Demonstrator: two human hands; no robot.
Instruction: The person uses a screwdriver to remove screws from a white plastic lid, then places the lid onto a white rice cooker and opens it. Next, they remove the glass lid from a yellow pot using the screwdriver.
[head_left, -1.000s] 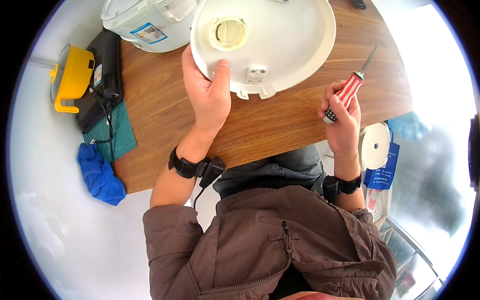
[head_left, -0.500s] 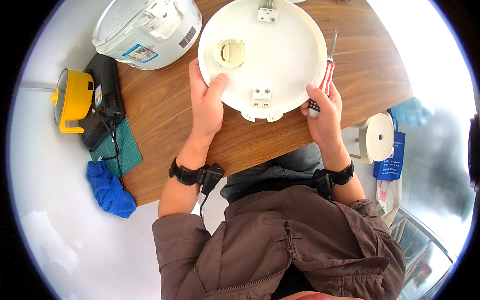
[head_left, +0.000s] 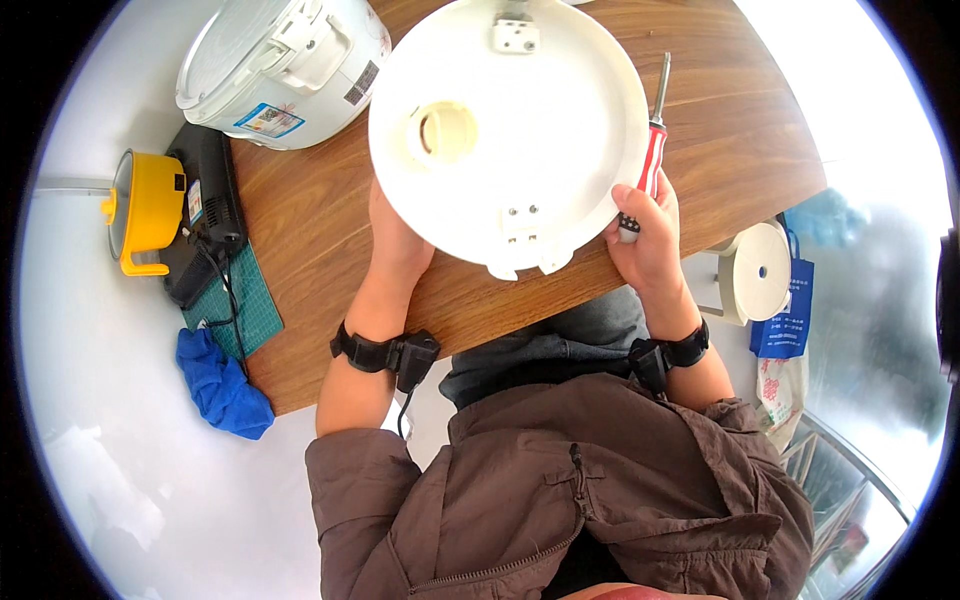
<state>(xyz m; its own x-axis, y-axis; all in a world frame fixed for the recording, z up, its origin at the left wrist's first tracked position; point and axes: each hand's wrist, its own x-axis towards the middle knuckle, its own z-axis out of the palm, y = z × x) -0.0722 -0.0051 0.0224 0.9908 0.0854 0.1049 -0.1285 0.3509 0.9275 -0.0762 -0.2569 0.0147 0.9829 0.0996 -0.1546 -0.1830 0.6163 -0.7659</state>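
A round white plastic lid (head_left: 560, 140) is raised in front of me over the table. It has a cream round fitting (head_left: 447, 131) left of its middle and screwed brackets (head_left: 516, 37) at its far and near edges. My left hand (head_left: 398, 235) holds the lid from underneath at its near left; its fingers are hidden behind it. My right hand (head_left: 648, 228) is closed around a red, white and black screwdriver (head_left: 655, 155), shaft pointing away from me. The right thumb and fingertips lie against the lid's right rim.
A white cooker-like appliance (head_left: 300, 85) stands at the far left of the wooden table (head_left: 300, 270). Left of it are a yellow pot (head_left: 155, 200), a black case (head_left: 205, 265), a green mat (head_left: 255, 310) and a blue cloth (head_left: 222, 385). Rightward stands a white round stool-like object (head_left: 755, 272).
The lid has tilted and shifted slightly left and toward me. My left thumb, earlier on its upper face, has gone under it. My right hand keeps the screwdriver.
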